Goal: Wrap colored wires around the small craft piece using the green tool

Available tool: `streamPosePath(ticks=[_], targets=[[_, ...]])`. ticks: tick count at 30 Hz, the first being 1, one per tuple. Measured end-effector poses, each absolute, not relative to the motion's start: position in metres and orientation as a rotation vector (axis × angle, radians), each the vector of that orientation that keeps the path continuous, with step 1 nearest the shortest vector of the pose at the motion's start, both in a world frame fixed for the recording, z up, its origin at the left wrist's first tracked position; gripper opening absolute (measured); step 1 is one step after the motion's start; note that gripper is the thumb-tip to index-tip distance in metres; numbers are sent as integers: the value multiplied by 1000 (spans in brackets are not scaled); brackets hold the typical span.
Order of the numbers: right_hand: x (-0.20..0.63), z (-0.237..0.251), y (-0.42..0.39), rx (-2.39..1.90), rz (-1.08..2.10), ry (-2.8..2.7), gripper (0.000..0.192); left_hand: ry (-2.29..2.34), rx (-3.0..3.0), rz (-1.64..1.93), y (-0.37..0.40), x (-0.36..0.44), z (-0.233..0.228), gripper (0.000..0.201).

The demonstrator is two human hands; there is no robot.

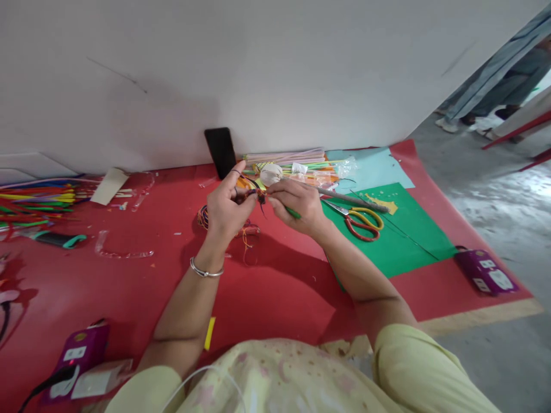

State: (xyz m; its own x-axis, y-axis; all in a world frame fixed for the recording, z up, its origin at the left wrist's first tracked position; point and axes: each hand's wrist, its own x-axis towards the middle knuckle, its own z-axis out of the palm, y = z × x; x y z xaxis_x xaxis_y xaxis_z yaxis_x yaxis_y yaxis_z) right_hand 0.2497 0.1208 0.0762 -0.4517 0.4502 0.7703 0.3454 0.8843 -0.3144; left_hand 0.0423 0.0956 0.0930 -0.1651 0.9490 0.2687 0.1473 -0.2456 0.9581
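Note:
My left hand [228, 206] is closed, pinching a small knotted piece of dark and orange thread [261, 197] above the red table. A dark strand loops over its raised index finger. Against the right side of that piece, my right hand [299, 203] closes its fingertips round a slim green-handled tool [293, 213]; its tip is too small to make out. Below and behind my left hand lies a bundle of coloured thread [203, 218], partly hidden, with loose orange ends [246, 244] trailing onto the table.
A phone [220, 150] leans on the white wall. To the right, scissors [364, 222] lie on a green sheet [413, 241] beside a grey stick [353, 199]. Coloured pipe cleaners [51, 198] and a craft knife [60, 238] are left. Purple boxes [486, 271] sit near the table edges.

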Motion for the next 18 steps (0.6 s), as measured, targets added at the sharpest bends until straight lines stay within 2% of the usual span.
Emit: streamPosePath(ticks=[3,5,13,18], targets=[[243,59,117,-646,-215,-2084,26,1197,1203,1520,96,45,95,86],[241,48,116,-685,-297,-2055,29,1080,1040,1454,97,45,97,89],[250,46,128,-469,-334,-2086,46,890,838,1148,101,30,107,78],[250,58,130,-660,-282,-2274,36,1061,1026,1309,103,28,102,71]])
